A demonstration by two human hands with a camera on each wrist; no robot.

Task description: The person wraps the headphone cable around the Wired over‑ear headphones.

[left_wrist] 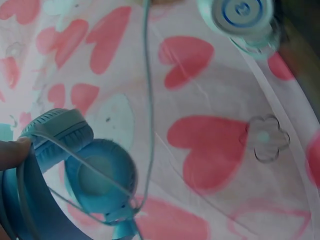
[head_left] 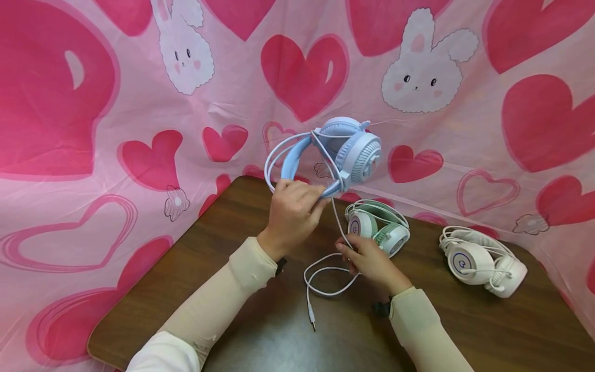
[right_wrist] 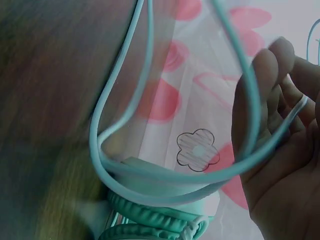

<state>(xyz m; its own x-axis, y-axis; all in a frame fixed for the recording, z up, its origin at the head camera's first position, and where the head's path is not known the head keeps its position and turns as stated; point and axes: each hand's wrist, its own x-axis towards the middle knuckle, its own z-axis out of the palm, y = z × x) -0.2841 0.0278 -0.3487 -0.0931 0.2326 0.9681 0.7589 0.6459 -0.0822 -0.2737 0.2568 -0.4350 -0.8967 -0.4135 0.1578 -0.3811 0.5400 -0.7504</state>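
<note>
My left hand (head_left: 294,213) grips the headband of the light blue headphones (head_left: 360,157), raised above the table with the ear cups pointing away. White cable loops run around the headband and ear cups. In the left wrist view the blue ear cups (left_wrist: 102,175) hang beside my thumb. Lower and to the right, my right hand (head_left: 372,262) holds the white cable (head_left: 341,219) between thumb and fingers. A loose loop of it hangs below, ending in a plug (head_left: 311,314). Close up in the right wrist view, the cable (right_wrist: 165,177) passes across my curled fingers.
White-and-green headphones (head_left: 394,238) lie on the brown table (head_left: 186,268) just behind my right hand. Farther right lie white headphones (head_left: 469,264) with their cable wound round them. A pink cloth (head_left: 251,108) with hearts and rabbits hangs behind the table.
</note>
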